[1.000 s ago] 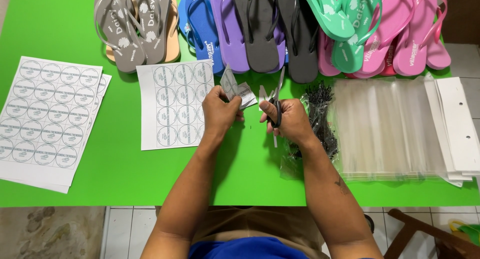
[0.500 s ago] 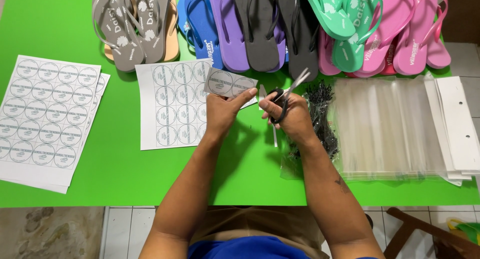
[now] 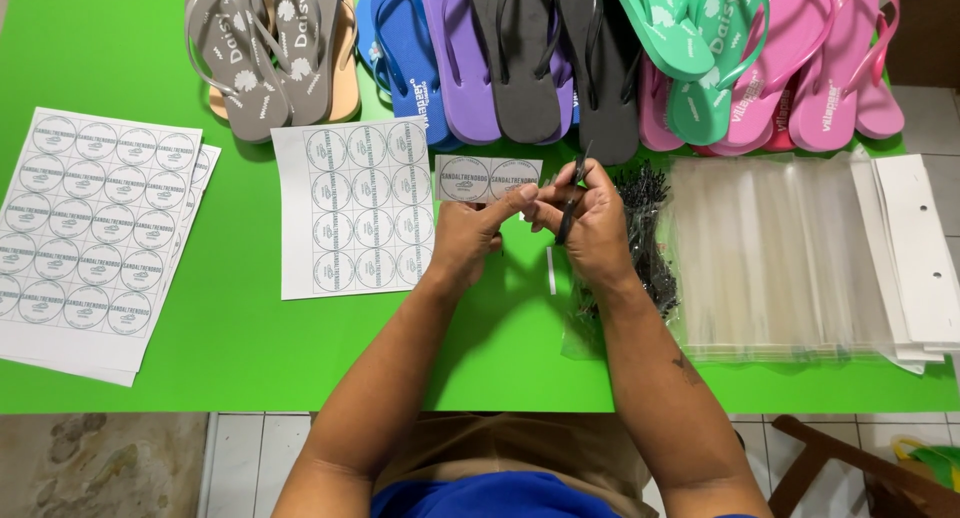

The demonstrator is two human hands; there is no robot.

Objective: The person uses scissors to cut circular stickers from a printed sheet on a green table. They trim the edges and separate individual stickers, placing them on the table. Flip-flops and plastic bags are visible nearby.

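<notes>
Both hands pinch: left hand (image 3: 468,233) a sticker strip (image 3: 487,177), right hand (image 3: 588,223) black scissors (image 3: 572,200).

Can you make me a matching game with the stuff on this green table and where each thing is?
Things:
1. cut label strip
2. scissors
3. clear bags
4. flip-flops

Places:
A. stacked flat at the table's right side
B. in the right hand
C. lined up along the far edge
D. pinched by the left hand

Pairs: 1-D, 2-B, 3-A, 4-C
</notes>
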